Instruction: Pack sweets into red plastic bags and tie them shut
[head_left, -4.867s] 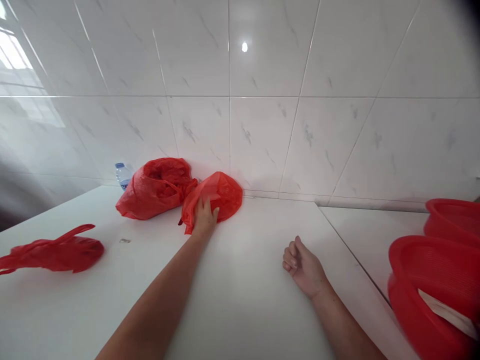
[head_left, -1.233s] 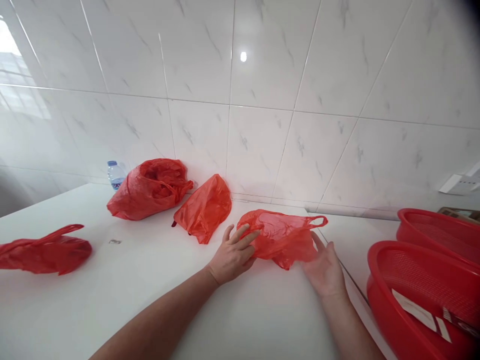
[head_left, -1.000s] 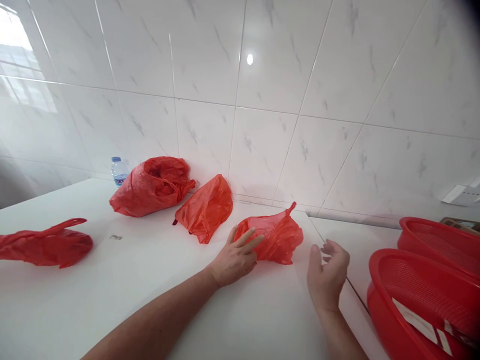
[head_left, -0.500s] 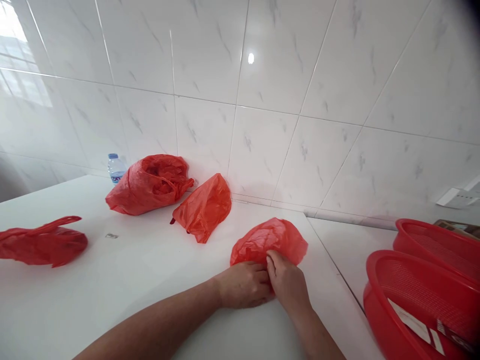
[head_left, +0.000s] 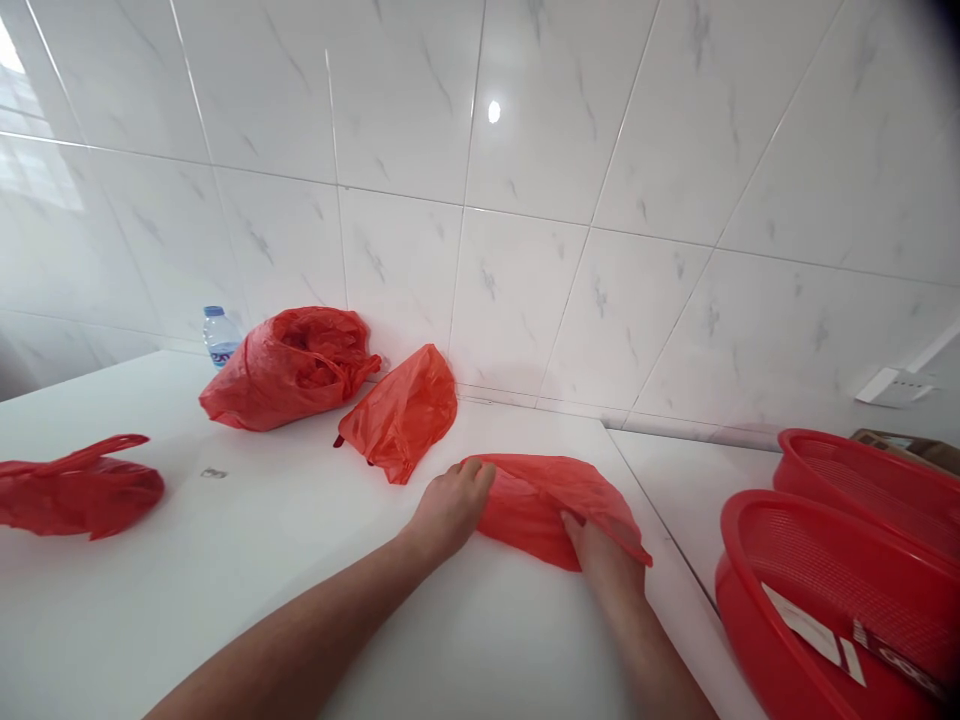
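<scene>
Fingers of the left hand (head_left: 450, 508) are curled tight on the left end of the red bag (head_left: 536, 500). Just the thumb of the right hand (head_left: 606, 565) is seen well; the other fingers are hidden by the red film, so it cannot be told if the bag is gripped there. The bag is spread between the two hands, at the white table (head_left: 442, 640). Its long way is laid from left to right, with the right end slanted toward the person and a thin corner poked out beside the right wrist. Its inside cannot be made out. Another bag (head_left: 82, 490) is cut off at the left edge, and a basket (head_left: 795, 540) at the right.
</scene>
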